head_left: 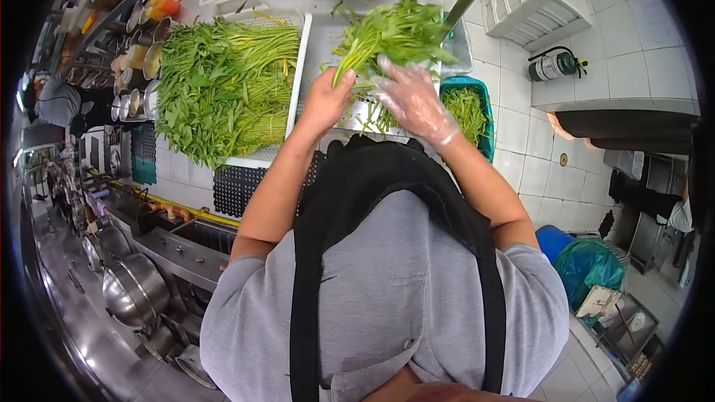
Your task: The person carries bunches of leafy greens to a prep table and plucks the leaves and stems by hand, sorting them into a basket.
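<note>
My left hand's fingers (344, 80) closed round leafy green stems (387, 36), my gloved right hand (414, 101) half-open beside them, worktop (319, 39) below.

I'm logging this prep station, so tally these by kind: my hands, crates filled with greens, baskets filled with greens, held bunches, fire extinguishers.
Hands: 2 (bare left hand, gloved right hand)
Filled crates: 1 (white crate)
Filled baskets: 1 (green basket)
Held leafy bunch: 1
Fire extinguisher: 1
Total: 6
</note>
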The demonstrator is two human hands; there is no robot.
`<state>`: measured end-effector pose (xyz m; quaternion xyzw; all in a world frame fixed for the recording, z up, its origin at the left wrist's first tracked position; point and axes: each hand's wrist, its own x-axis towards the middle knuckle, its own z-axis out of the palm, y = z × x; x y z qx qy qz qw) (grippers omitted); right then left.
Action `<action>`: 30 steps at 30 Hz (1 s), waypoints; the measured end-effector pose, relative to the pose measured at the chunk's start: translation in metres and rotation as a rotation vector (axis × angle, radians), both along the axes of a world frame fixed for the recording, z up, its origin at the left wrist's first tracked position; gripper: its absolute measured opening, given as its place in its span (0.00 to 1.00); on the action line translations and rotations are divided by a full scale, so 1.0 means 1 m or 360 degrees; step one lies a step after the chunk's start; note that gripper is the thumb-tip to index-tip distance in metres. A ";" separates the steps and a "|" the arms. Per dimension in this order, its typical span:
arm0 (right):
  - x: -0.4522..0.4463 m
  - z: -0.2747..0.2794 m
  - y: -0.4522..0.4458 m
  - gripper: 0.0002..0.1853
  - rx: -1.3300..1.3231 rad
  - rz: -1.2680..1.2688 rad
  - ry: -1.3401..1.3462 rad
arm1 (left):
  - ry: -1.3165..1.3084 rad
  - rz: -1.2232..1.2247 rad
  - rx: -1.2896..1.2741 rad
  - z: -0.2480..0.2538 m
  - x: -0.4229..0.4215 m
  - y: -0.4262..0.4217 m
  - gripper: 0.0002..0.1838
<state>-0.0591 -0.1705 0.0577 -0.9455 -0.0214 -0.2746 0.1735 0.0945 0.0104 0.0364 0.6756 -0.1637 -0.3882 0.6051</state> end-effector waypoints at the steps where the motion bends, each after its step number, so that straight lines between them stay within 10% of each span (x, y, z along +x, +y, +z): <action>1: -0.005 -0.008 -0.009 0.15 0.0000 0.0003 -0.0005 | -0.0005 0.0003 0.0000 0.005 0.003 -0.001 0.16; 7: -0.023 0.043 -0.048 0.05 0.0669 -0.0593 -0.0333 | 0.0219 0.0095 -0.0076 0.026 0.007 0.002 0.09; 16: 0.006 0.113 -0.035 0.13 -0.0045 0.0302 -0.0227 | -0.0371 -0.0120 0.0067 0.043 0.000 -0.005 0.14; 25: 0.024 0.055 -0.022 0.12 -0.0513 0.0144 -0.0051 | -0.0172 -0.0274 -0.0090 0.052 -0.008 -0.006 0.18; 28: 0.022 0.047 -0.025 0.09 -0.0318 -0.0125 -0.0065 | 0.0197 -0.0211 -0.0063 0.039 -0.003 -0.005 0.18; 30: 0.021 0.048 -0.047 0.09 0.0996 -0.0609 -0.0197 | 0.0303 -0.0113 -0.0052 0.053 -0.007 -0.003 0.14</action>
